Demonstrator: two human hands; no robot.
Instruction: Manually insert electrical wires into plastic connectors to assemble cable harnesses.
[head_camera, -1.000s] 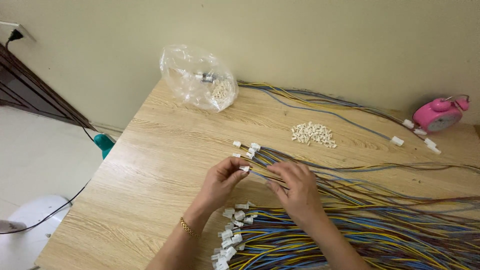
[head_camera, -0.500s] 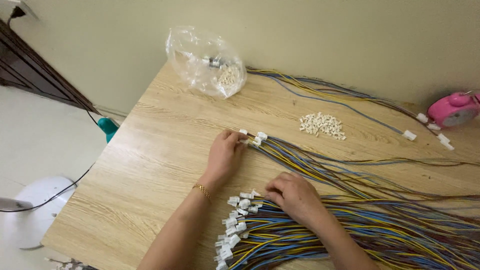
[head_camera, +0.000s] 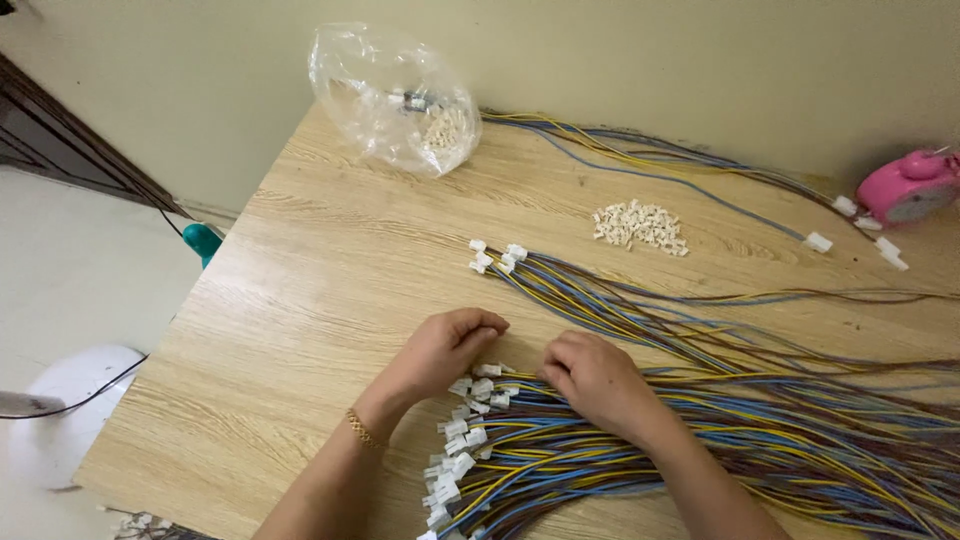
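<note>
Nearest, at the bottom edge: a thick bundle of wires (head_camera: 620, 470), yellow, blue and brown, lying on the wooden surface (head_camera: 300, 330) and fanning off to the right. White plugs (head_camera: 460, 440) on the wire ends, clustered in a ragged column at the bundle's left end.

Just above that: left hand (head_camera: 445, 350), with a gold bracelet (head_camera: 362, 430) on the wrist, resting at the top of the plug cluster, fingers (head_camera: 480, 322) curled in narrow; cannot tell whether anything is pinched between them. Right hand (head_camera: 595, 380) just beside it, lying on the wires, fingers (head_camera: 560, 352) bent down and close together, touching the wire ends; hold not clear enough to tell.

Farther up the surface: a smaller bunch of wires (head_camera: 600, 295) with a few white plugs (head_camera: 495, 258) at its left tip, apart from both hands. Beyond it, a small heap of loose white pieces (head_camera: 640, 225).

Toward the far edge: a crumpled clear plastic bag (head_camera: 395, 100) with more small white pieces inside, near the wall. To the right, a few long wires (head_camera: 650, 160) running along the back to plugs (head_camera: 818, 242) near a pink round thing (head_camera: 905, 188).

Off the surface, lower left: a white round object on the floor (head_camera: 70, 400).
</note>
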